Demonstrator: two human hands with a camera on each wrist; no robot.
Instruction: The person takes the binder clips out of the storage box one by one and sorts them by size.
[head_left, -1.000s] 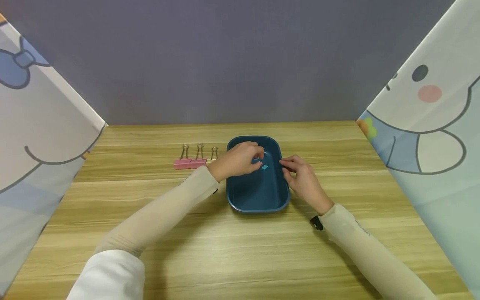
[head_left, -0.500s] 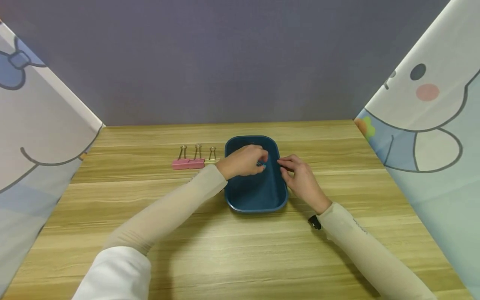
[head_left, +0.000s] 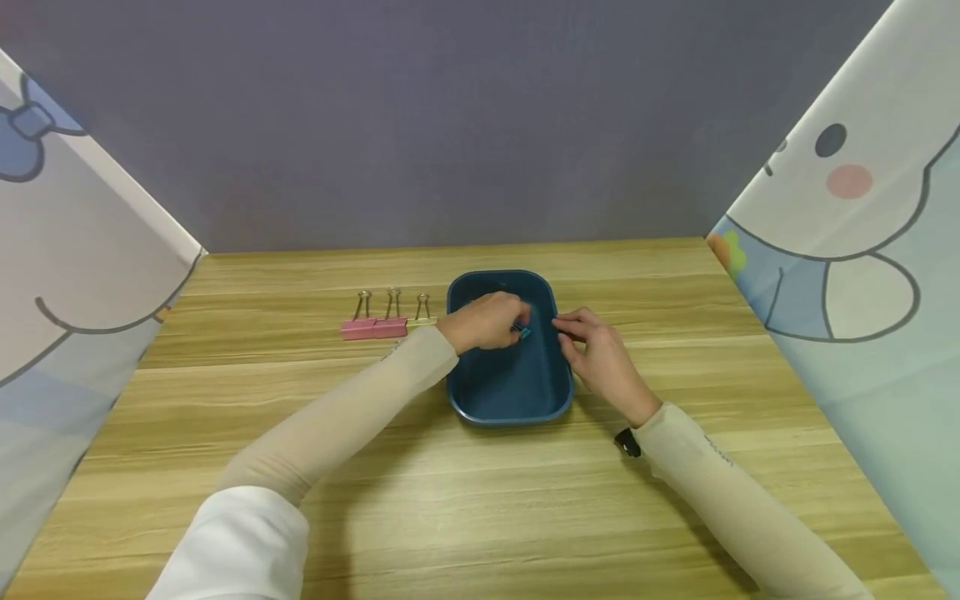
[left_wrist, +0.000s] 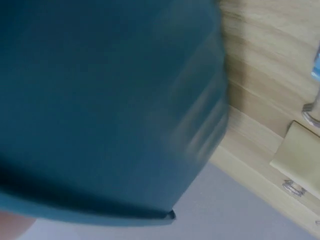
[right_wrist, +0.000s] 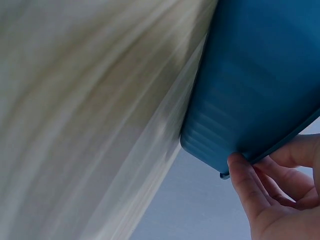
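While the right hand grips the tray by its right rim, the left hand pinches a small blue clip over the tray's far half. Best lift it straight, clear of the rim.

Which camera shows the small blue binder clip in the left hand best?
The head view: the small blue binder clip shows between the left hand's fingertips over the blue tray. The left wrist view shows mostly blurred tray wall, with only a blue sliver at its right edge that may be the clip. The right wrist view shows none of it.
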